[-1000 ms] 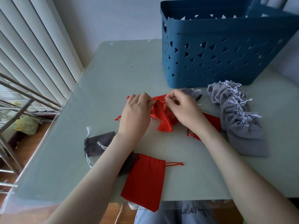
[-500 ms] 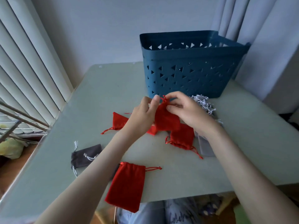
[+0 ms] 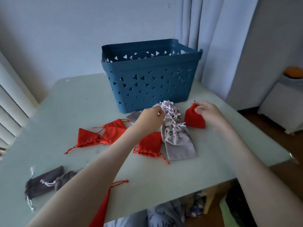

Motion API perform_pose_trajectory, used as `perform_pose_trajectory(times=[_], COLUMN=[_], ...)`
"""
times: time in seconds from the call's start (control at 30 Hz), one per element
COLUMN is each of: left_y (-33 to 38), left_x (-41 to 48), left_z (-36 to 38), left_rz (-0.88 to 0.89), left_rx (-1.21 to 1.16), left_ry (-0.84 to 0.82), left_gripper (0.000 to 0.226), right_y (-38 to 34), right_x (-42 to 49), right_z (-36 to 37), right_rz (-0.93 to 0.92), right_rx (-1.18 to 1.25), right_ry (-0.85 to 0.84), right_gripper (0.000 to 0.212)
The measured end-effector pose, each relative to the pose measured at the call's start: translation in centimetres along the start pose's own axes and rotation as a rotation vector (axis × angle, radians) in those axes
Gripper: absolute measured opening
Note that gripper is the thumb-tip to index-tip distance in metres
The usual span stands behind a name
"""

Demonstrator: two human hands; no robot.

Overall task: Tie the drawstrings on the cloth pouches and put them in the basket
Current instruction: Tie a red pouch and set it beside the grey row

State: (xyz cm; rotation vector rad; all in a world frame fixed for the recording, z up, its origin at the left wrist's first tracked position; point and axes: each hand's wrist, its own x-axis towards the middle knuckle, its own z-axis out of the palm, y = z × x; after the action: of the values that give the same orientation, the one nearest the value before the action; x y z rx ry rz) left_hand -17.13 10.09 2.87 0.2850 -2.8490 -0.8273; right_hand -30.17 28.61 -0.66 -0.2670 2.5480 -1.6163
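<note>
My right hand (image 3: 207, 112) pinches the gathered neck of a red pouch (image 3: 194, 119), which stands on the table (image 3: 78, 104) just right of a row of tied light grey pouches (image 3: 179, 142). My left hand (image 3: 152, 117) hovers at the left of that row with curled fingers, and nothing shows in it. Behind both hands stands the blue basket (image 3: 147, 89) with triangle cut-outs. More red pouches lie flat: two overlapping (image 3: 113, 130) at the left, one (image 3: 150, 145) under my left forearm, and one (image 3: 101, 208) hanging over the near edge.
Two dark grey pouches (image 3: 42, 181) with loose white strings lie at the near left corner. Window blinds (image 3: 9, 102) run along the left side. A curtain (image 3: 205, 30) hangs behind the basket, and a white cabinet (image 3: 283, 102) stands at the right.
The hands have parted. My left hand let go of the red pouch, and my right hand carried it right, down to the table beside the grey pouches. The camera tilted up.
</note>
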Motion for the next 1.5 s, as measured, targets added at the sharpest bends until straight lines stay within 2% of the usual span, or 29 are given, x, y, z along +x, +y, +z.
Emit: perform_pose_trajectory(times=[0.13,0.33,0.5,0.67,0.77,0.83,0.97,1.07,1.2,1.43,1.5], left_y=[-0.6,-3.2,-4.6,-6.5,-8.3,-9.4,-11.3,-11.7,-10.8,-10.2,-10.1], left_x=[0.5,1.0,0.1,-1.3,-2.5,-3.6,-6.1,-7.3,-8.2,-8.5,-8.6], left_z=[0.7,0.3,-1.0,-2.8,-4.0,-4.7,-5.7,-5.9,-5.7,-5.0,-5.0], left_rz=[-0.011,-0.139,-0.196,-0.193,-0.211,-0.233,-0.252,-0.217,-0.126,-0.052,-0.085], left_rx=[0.043,0.029,0.045,0.057,0.125,0.178,0.173,0.094,-0.002,-0.151,-0.228], left_ry=[-0.002,0.054,0.053,0.070,0.074,0.052,0.053,0.086,0.104,0.064,0.061], left_gripper=[0.024,0.029,0.028,0.026,0.026,0.027,0.024,0.021,0.014,0.017,0.030], right_y=[0.8,-0.9,-3.7,-6.7,-8.4,-9.1,-8.7,-8.1,-7.9,-8.1,-8.2], right_x=[0.4,0.5,-1.3,-3.9,-6.0,-7.4,-9.1,-9.5,-10.2,-10.3,-10.1], right_z=[0.5,1.7,4.0,7.4,9.7,11.2,13.3,13.3,12.7,11.5,11.2], right_rz=[-0.006,-0.082,-0.257,-0.454,-0.575,-0.603,-0.483,-0.424,-0.474,-0.340,-0.295], right_rx=[-0.149,-0.437,-0.557,-0.635,-0.640,-0.671,-0.954,-0.899,-0.806,-0.811,-0.819], right_ry=[0.037,0.136,0.125,0.042,-0.086,-0.272,-0.667,-0.773,-0.705,-0.578,-0.588], right_gripper=[0.027,0.032,0.034,0.033,0.033,0.040,0.092,0.106,0.100,0.057,0.048])
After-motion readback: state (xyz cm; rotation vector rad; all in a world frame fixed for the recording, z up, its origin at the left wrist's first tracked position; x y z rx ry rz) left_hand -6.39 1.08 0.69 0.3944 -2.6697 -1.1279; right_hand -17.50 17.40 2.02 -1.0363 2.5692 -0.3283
